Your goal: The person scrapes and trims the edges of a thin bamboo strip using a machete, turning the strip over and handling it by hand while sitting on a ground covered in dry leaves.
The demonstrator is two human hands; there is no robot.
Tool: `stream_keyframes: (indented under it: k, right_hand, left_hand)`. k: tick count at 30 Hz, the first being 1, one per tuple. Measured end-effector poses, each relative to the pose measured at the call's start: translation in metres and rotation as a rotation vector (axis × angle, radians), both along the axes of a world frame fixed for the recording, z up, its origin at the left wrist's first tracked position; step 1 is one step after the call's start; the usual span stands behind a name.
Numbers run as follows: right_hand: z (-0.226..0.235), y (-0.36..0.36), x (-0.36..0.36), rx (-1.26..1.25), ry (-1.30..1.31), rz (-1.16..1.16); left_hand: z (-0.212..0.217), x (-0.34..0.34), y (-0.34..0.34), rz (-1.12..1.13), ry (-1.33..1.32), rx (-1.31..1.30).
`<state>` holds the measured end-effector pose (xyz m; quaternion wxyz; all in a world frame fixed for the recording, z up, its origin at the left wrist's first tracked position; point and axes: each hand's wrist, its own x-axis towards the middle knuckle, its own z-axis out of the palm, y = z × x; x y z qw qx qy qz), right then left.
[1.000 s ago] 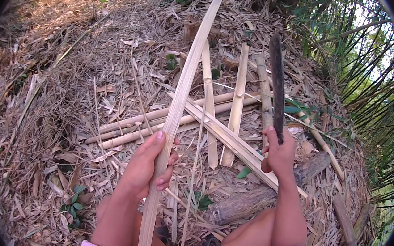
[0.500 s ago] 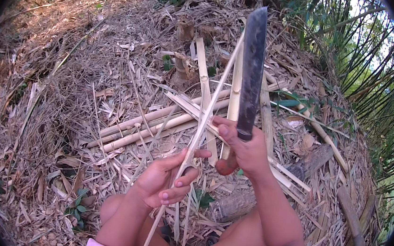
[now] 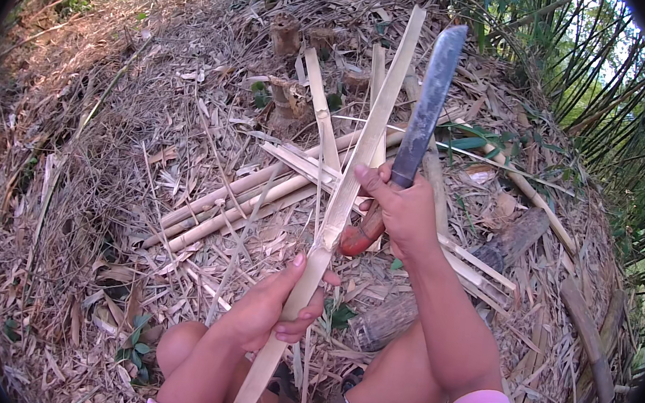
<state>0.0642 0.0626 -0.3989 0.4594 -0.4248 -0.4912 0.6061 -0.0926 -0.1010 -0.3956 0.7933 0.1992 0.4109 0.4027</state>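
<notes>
A long split bamboo strip (image 3: 386, 103) runs from my lap up and away, its pale broad face showing and a node about midway. My left hand (image 3: 281, 306) is closed round its lower part, below the node. In my right hand (image 3: 412, 214) is a machete (image 3: 432, 95), gripped by its reddish-brown wooden handle. The dark blade points up and away, leaning a little right, beside the strip. My right thumb and fingertips are close to the strip; whether they touch it I cannot tell.
Beneath the strip lie crossed bamboo poles (image 3: 221, 209) and several split pieces (image 3: 320, 108). Cut stumps (image 3: 286, 35) stand beyond. A short log (image 3: 384, 322) rests by my right knee. Dry leaf litter covers the ground, with bamboo stalks (image 3: 620, 98) at the right.
The strip has turned from its narrow edge to its broad face. The machete now leans right, and my right hand has shifted slightly left. My left fingers have closed more around the strip.
</notes>
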Motion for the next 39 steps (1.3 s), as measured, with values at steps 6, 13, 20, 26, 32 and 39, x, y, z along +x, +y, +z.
stream_keyframes:
  k: [6, 13, 20, 26, 32, 39]
  right_hand:
    - [0.008, -0.009, 0.012, 0.474, -0.639, 0.104]
    - [-0.005, -0.039, 0.014, 0.913, -1.001, 0.245]
    - [-0.002, -0.04, 0.003, 0.449, -0.809, 0.305]
    - [0.002, -0.044, -0.007, 0.111, -0.324, 0.28]
    - [0.007, -0.045, 0.0, -0.001, -0.15, 0.222]
    - [0.02, -0.059, 0.003, 0.003, -0.053, 0.201]
  left_hand:
    - [0.004, -0.001, -0.002, 0.128, 0.209, 0.027]
    - [0.015, 0.004, -0.002, 0.197, 0.391, 0.084]
    - [0.005, -0.003, -0.003, 0.247, 0.223, 0.108]
    - [0.006, 0.01, -0.002, 0.224, 0.275, 0.106]
    - [0.012, 0.003, 0.001, 0.294, -0.204, 0.129]
    - [0.02, -0.001, 0.001, 0.291, -0.443, 0.213]
